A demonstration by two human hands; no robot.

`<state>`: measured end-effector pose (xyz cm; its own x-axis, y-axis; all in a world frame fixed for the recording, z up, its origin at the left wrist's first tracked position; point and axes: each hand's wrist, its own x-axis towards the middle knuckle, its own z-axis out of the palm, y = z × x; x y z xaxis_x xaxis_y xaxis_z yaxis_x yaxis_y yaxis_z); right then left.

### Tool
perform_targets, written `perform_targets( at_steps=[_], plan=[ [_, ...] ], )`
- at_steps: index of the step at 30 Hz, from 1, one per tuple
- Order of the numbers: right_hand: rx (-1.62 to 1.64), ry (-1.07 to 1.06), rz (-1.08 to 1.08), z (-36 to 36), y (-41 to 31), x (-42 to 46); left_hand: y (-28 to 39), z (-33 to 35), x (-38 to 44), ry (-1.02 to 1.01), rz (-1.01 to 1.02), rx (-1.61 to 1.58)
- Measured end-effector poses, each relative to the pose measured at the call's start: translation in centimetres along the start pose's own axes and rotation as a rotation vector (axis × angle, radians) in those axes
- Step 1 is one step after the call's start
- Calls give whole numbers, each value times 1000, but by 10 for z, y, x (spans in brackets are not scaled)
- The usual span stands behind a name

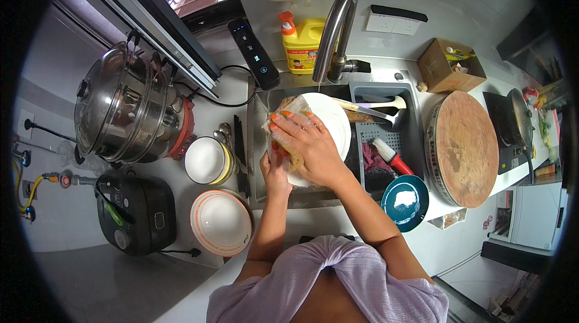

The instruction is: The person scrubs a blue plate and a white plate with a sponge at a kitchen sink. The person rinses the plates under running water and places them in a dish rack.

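Note:
Over the left basin of the steel sink [260, 142], my left hand [275, 167] grips a white plate [332, 119] at its left side, its fingers partly hidden. My right hand [307, 142] lies across the plate with a wet, tan cloth [295, 105] under its palm and fingers. Suds cover the backs of the right fingers. Just behind the plate, the curved metal faucet [337, 33] arches over the sink. Long-handled utensils [375, 105] and a red-handled brush [391, 158] lie in the grey drain basket [410, 119] to the right.
Stacked bowls [206, 160], [221, 222] and black chopsticks [241, 156] stand left of the sink. A steamer pot [131, 110] and a black rice cooker [135, 214] are farther left. At right are a blue bowl [405, 203], a round wooden chopping board [466, 149] and a cardboard box [441, 67].

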<state>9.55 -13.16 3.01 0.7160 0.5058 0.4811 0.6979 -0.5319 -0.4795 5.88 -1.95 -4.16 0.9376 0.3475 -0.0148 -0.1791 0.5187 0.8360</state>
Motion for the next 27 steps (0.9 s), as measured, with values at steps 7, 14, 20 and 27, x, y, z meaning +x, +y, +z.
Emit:
perform_targets(
  at_steps=[7,14,20,27],
  plan=[
    [-2,113,149,-6,22,7,-12,-15,1,12,-11,77],
    [177,244,367,0,48,-11,-4,-2,0,67,6,96],
    [513,396,536,19,62,-27,-17,-25,3,-10,50,130],
    [913,475,768,25,49,-36,-8,-11,1,15,101,98]
  ],
)
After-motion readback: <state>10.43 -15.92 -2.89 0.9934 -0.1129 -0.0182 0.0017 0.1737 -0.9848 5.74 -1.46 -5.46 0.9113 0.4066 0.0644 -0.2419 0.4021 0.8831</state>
